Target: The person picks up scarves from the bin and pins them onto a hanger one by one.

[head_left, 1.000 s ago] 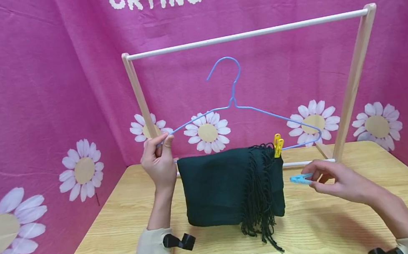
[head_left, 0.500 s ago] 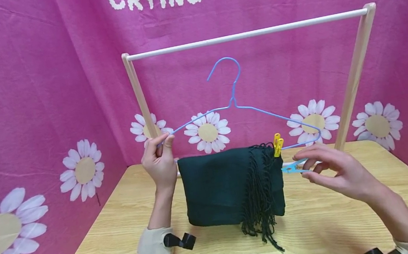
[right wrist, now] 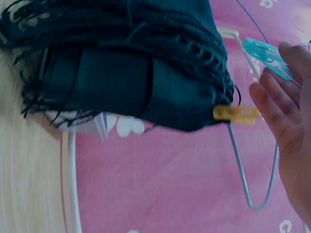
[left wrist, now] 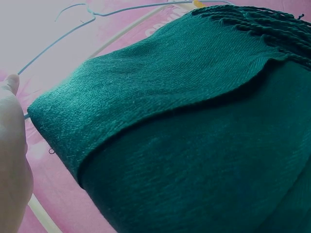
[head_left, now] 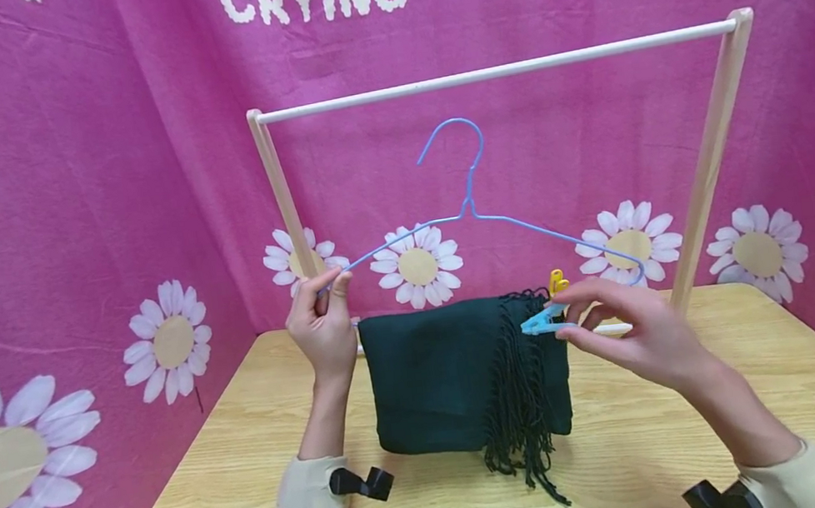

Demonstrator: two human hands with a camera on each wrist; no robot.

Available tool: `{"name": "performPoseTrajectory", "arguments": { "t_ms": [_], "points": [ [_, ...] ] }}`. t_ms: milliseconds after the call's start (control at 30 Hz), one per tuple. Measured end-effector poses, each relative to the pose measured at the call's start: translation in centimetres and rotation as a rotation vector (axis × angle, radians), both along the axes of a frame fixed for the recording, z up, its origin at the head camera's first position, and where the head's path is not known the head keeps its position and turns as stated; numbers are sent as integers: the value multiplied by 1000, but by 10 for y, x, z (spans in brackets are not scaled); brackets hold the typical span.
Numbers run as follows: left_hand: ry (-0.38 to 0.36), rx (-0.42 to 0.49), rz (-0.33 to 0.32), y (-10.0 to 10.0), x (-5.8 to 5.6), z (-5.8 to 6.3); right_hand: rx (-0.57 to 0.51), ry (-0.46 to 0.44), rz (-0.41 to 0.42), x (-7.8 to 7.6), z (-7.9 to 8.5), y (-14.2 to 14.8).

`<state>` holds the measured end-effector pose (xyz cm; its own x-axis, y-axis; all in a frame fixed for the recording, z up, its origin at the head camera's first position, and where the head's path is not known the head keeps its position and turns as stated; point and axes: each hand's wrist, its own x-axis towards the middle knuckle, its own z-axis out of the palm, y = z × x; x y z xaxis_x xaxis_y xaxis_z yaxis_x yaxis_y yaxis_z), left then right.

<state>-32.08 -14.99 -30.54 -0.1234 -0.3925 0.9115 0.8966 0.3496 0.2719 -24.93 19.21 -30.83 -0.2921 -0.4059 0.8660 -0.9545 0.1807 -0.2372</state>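
My left hand (head_left: pixel 323 331) pinches the left shoulder of a blue wire hanger (head_left: pixel 517 222), holding it up with its hook on top. Over the hanger's lower bar drapes a folded dark green scarf (head_left: pixel 430 381), its fringe (head_left: pixel 522 409) hanging toward the right side. A yellow clothespin (right wrist: pixel 235 114) grips the scarf's right top corner at the bar; in the head view my fingers partly cover it. Between thumb and fingertips my right hand (head_left: pixel 631 329) pinches a light blue clothespin (head_left: pixel 542 322), held in front of the fringe near the top edge. The left wrist view shows the scarf's folded layers (left wrist: pixel 160 97).
A small rack with a white top rail (head_left: pixel 493 73) and wooden side posts (head_left: pixel 716 152) stands behind the hanger on the wooden table (head_left: pixel 208 494). Pink cloth (head_left: pixel 102 155) with daisies and lettering surrounds the table at the back and sides.
My right hand has moved left and up, carrying the light blue clothespin from beside the scarf to in front of its fringe. The left hand, hanger and scarf stay nearly still.
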Motion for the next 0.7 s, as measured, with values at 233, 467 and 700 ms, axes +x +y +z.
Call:
{"name": "performPoseTrajectory", "arguments": {
  "t_ms": [233, 467, 700],
  "points": [
    [0, 1, 4, 0, 0, 0, 34, 85, 30, -7, 19, -32],
    [5, 2, 1, 1, 0, 1, 42, -19, -52, -9, 31, -57],
    [6, 6, 7, 2, 0, 1, 70, -8, -36, -15, 41, -83]
  ]
}}
